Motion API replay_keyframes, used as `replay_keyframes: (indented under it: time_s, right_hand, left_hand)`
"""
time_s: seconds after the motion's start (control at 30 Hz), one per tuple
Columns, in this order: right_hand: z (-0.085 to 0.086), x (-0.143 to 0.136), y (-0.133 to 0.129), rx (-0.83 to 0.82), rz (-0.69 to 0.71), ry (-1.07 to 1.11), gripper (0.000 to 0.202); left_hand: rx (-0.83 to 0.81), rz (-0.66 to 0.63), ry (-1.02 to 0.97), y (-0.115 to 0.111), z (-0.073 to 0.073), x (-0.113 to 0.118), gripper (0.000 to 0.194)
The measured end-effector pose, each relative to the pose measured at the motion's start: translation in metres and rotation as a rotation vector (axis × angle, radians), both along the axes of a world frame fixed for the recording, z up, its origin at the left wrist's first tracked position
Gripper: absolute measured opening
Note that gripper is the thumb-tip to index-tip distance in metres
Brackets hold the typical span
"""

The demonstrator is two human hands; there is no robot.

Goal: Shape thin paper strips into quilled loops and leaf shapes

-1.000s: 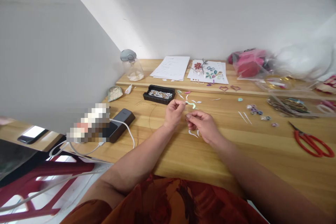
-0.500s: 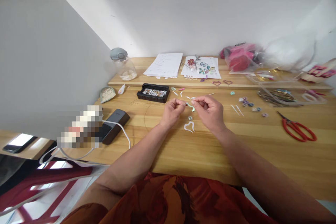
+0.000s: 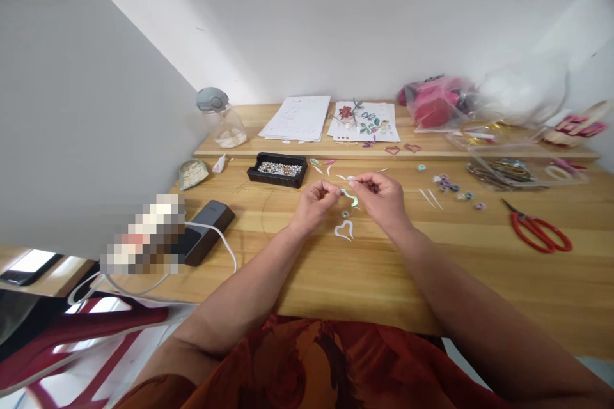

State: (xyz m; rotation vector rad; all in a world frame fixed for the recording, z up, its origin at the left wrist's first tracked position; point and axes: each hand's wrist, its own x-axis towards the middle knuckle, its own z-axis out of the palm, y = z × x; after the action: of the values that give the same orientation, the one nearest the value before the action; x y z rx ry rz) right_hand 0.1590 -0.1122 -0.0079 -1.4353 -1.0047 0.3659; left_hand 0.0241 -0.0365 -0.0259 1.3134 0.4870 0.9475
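Observation:
Between my two hands is a small pale green curved piece (image 3: 351, 197), its upper end at the fingertips of my left hand (image 3: 314, 204). That hand is closed in a pinch on it. My right hand (image 3: 382, 201) is also pinched, just right of the green piece; what its fingertips hold is too small to make out. Below them on the wooden table (image 3: 345, 275) lie a small round spool (image 3: 345, 213) and a white heart-shaped cutout (image 3: 351, 230). Small white slips (image 3: 318, 170) lie just beyond my hands.
A black tray of beads (image 3: 278, 170) stands at back left, near a black box (image 3: 210, 233) with a white cable. Red-handled scissors (image 3: 540, 230), several small spools (image 3: 448, 184) and a clear plastic box (image 3: 527, 169) are on the right. Papers (image 3: 295, 118) lie on the raised shelf.
The view has shifted slightly. My right hand's fingertips have moved a little up and away from the green piece, which shows more fully now. My left hand keeps its pinch.

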Motion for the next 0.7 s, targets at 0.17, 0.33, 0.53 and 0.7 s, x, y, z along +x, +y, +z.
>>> replay_keyframes:
  time_s: [0.17,0.33,0.53,0.7]
  right_hand:
    - [-0.005,-0.001,0.005,-0.05,0.064,0.262,0.022]
    - [-0.01,-0.002,0.007,-0.17,0.13,0.533,0.03]
    - [-0.012,-0.005,0.005,-0.3,0.306,0.718,0.033]
    - [-0.015,-0.009,0.002,-0.34,0.387,0.691,0.036]
  left_hand:
    - [-0.032,-0.01,-0.037,0.001,-0.001,0.0,0.029]
    - [-0.086,-0.032,-0.069,0.002,-0.001,0.001,0.029]
    - [-0.123,-0.09,-0.12,-0.001,0.002,0.0,0.029]
    - [-0.139,0.025,-0.127,0.003,0.0,0.0,0.03]
